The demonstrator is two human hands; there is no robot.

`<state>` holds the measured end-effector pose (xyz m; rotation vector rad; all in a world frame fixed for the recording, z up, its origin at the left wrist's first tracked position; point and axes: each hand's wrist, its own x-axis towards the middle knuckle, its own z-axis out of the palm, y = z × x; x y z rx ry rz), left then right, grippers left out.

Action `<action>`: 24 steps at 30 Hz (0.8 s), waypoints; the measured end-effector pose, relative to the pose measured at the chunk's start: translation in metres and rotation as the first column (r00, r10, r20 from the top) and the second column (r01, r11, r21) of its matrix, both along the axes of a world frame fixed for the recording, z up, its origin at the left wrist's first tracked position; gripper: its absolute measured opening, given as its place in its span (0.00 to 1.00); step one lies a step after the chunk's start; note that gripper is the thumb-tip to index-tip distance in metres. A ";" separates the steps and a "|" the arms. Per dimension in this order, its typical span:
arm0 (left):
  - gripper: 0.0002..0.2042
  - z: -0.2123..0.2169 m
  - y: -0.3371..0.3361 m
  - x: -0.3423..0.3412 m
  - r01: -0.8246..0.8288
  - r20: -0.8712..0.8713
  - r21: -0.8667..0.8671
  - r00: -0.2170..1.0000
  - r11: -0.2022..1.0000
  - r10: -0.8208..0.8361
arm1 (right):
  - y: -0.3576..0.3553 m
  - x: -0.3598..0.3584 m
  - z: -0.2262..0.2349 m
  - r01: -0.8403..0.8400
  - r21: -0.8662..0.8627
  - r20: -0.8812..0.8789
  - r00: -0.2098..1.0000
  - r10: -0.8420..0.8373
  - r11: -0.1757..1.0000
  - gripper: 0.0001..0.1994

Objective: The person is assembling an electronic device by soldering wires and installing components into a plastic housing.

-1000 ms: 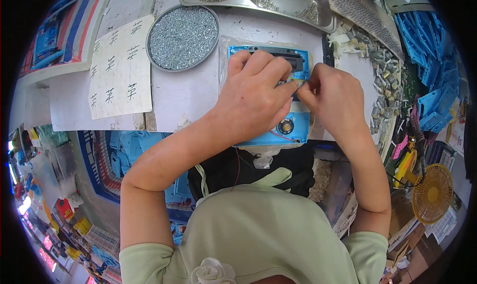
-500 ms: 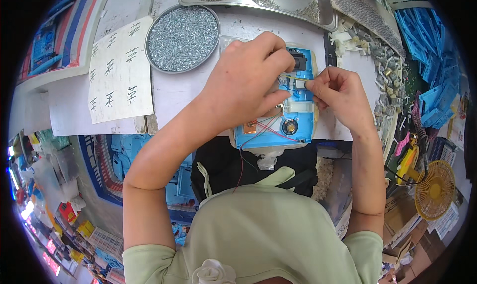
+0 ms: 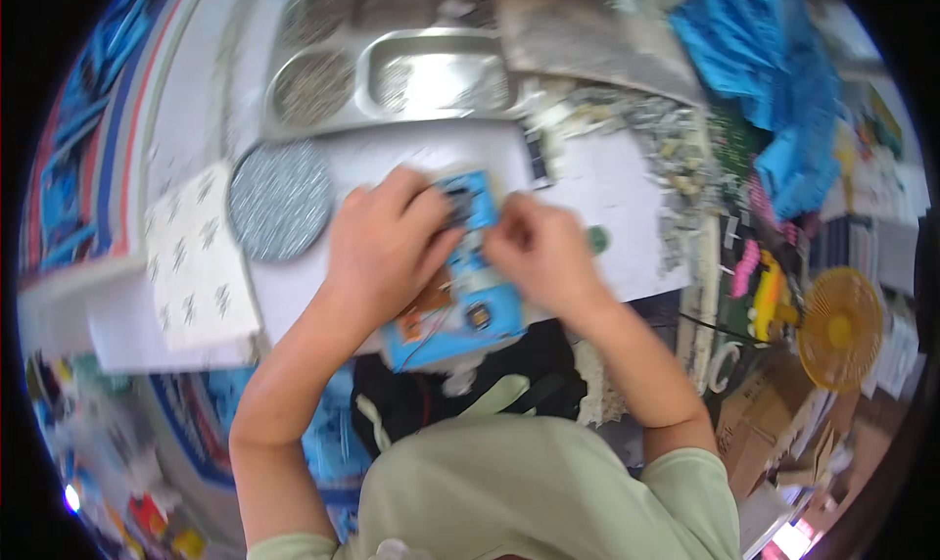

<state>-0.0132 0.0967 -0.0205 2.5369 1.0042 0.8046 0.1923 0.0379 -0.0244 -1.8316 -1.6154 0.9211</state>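
A blue plastic housing point(image 3: 501, 323) lies in front of me, with a round black part point(image 3: 478, 314), thin wires and a copper-coloured piece point(image 3: 412, 326) inside it. My left hand point(image 3: 385, 245) is bent over its left side, fingers curled and closed near the middle. From the right, my right hand point(image 3: 544, 256) reaches the housing's edge, thumb and fingers pinched together. Blur and the fingers hide whatever either hand grips. A pale strip of parts shows between the two hands.
Left of the housing are a round tray of small metal screws point(image 3: 280, 201) and a marked paper sheet point(image 3: 203, 256). A steel compartment tray point(image 3: 438, 37) stands behind. Small metal parts point(image 3: 676, 159) are heaped at the right, near blue plastic pieces point(image 3: 749, 51) and a yellow fan point(image 3: 839, 328).
The whole view has shifted, so the bench sits lower and further left, and more of the steel tray shows. Both hands remain closed at the blue housing.
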 end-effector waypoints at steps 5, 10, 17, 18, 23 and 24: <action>0.13 0.006 -0.003 0.002 -0.041 -0.061 -0.017 0.997 0.999 0.040 | 0.011 0.017 0.029 -0.145 -0.128 -0.125 0.984 0.129 0.981 0.15; 0.16 0.010 -0.005 0.011 -0.053 -0.032 -0.011 0.998 0.999 0.053 | 0.104 0.187 0.060 0.305 0.512 0.050 0.923 -0.382 0.803 0.09; 0.15 0.005 -0.007 0.011 -0.075 -0.072 -0.013 0.995 0.997 0.074 | 0.230 0.380 0.085 -0.055 0.572 0.803 0.240 -0.546 0.818 0.19; 0.15 0.004 -0.007 0.009 -0.094 -0.077 -0.004 0.993 0.996 0.093 | 0.239 0.381 0.092 0.003 0.545 0.805 0.279 -0.524 0.839 0.20; 0.17 0.001 -0.009 0.009 -0.134 -0.079 0.006 0.988 0.991 0.135 | 0.237 0.503 0.129 0.240 0.555 0.598 0.550 -0.583 0.796 0.28; 0.16 -0.001 -0.007 0.011 -0.121 -0.090 0.006 0.989 0.993 0.121 | 0.230 0.546 0.131 0.325 0.538 0.523 0.595 -0.611 0.777 0.27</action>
